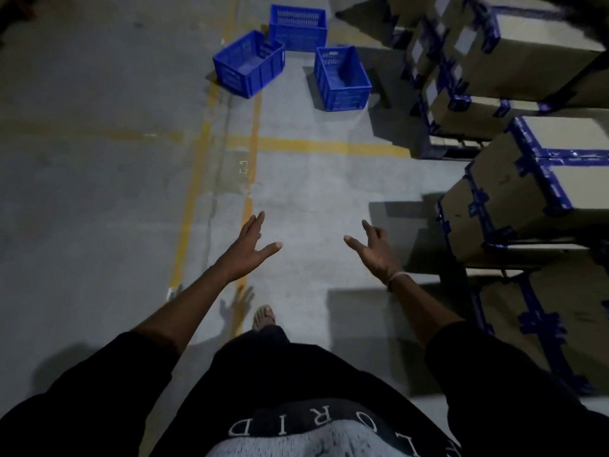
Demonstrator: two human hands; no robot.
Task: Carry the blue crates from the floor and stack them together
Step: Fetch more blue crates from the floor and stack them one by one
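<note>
Reaching forward over the floor (99,192), my two bare hands sit in the lower middle of the frame. Left hand (245,250): grip wide open, fingers straight, thumb spread, holding nothing. Right hand (375,250): grip likewise open, fingers loosely curled, holding nothing; a pale band (395,277) circles its wrist. Three blue crates stand at the top centre of the frame, well apart from both hands. Left crate (248,64): turned at an angle, resting across a yellow line (197,179). Back crate (298,28): just behind the other two, its corner very near the left crate. Right crate (342,77): separate from the others, open side up. All three are on the floor, none stacked. Cardboard boxes (527,192) bound with blue tape fill the right edge of the frame. One foot (263,318) shows below the hands, beside the yellow line.
</note>
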